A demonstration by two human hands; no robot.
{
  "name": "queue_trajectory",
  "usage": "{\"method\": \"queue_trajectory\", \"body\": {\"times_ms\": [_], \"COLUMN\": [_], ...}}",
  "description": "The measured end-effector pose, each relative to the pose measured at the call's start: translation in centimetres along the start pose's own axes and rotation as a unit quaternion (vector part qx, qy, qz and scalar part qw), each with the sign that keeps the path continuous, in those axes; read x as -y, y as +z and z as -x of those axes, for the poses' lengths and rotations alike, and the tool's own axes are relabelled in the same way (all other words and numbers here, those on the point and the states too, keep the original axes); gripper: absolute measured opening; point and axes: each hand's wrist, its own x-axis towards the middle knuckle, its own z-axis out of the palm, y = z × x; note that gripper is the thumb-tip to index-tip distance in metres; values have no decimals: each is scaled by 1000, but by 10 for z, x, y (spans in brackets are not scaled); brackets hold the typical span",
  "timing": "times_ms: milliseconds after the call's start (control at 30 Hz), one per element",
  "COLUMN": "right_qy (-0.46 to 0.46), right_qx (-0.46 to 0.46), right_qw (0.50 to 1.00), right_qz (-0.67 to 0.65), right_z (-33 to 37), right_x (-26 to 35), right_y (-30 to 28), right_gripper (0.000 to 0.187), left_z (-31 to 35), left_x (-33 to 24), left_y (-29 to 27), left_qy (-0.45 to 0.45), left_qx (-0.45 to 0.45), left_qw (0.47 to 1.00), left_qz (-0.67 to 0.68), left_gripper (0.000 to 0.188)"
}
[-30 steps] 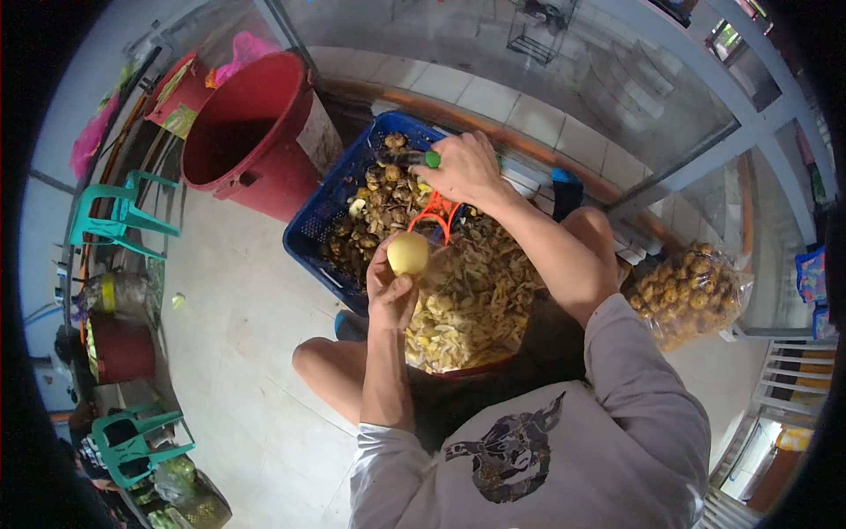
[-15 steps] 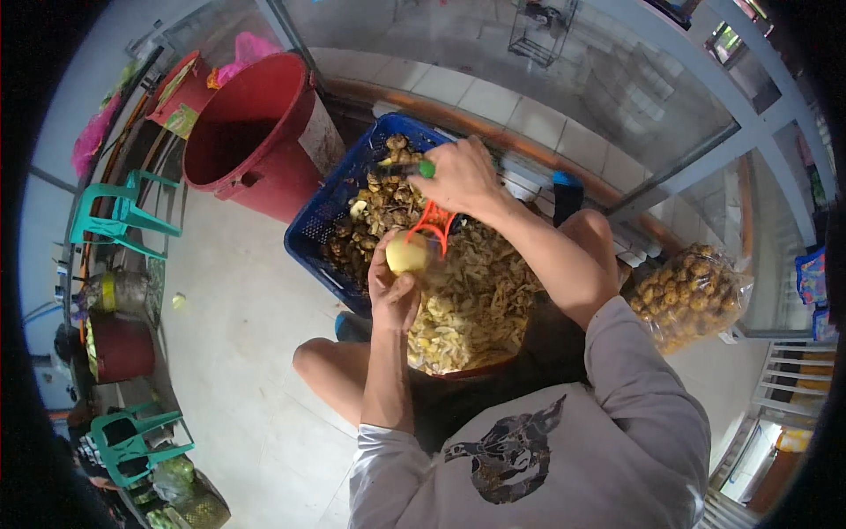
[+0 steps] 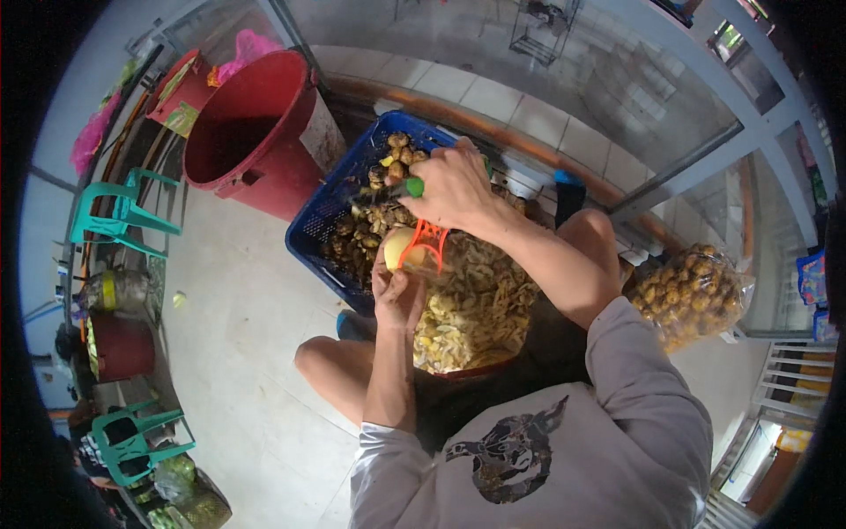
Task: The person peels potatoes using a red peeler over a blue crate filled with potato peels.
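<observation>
My left hand [image 3: 398, 298] is closed around a pale, peeled potato [image 3: 397, 249], holding it over the near corner of the crate. In my right hand [image 3: 451, 189] is an orange peeler [image 3: 429, 238], whose head lies against the potato's right side. A green piece with a dark, blurred blade-like part [image 3: 381, 196] sticks out from the same fist; I cannot make out its kind. Below both hands, a blue plastic crate [image 3: 306, 249] holds unpeeled brown potatoes [image 3: 351, 240]. A heap of pale peelings [image 3: 476, 309] fills a container in front of my lap.
Left of the crate stands a large red bin [image 3: 264, 154]. At the right, beside my knee, is a clear bag of potatoes [image 3: 692, 291]. Green plastic stools [image 3: 123, 212] stand along the left side. A glass panel with a tiled ledge [image 3: 493, 101] runs behind the crate.
The peeler has come down and left across the potato and now overlaps its side. The dark piece in my right fist has swung lower. My left hand has barely shifted.
</observation>
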Motion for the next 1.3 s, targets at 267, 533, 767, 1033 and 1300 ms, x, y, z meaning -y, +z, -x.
{"method": "queue_trajectory", "body": {"times_ms": [267, 533, 767, 1033, 1300], "right_qy": [147, 205, 121, 99, 195], "right_qx": [125, 69, 77, 83, 87], "right_qw": [975, 973, 988, 990, 977], "right_qz": [-112, -77, -65, -60, -22], "right_z": [-7, -11, -8, -3, -8], "right_x": [-16, -44, -14, -14, -52], "right_y": [8, 16, 6, 16, 24], "right_gripper": [42, 41, 35, 39, 40], "left_z": [3, 2, 3, 2, -3], "left_x": [3, 5, 7, 14, 2], "left_y": [-1, 2, 5, 4, -9], "left_qy": [-13, -32, 5, 4, -32], "left_qx": [-14, -31, -44, -68, -43], "left_qw": [997, 994, 998, 995, 994], "left_qz": [68, 97, 32, 74, 91], "left_gripper": [80, 76, 70, 71, 61]}}
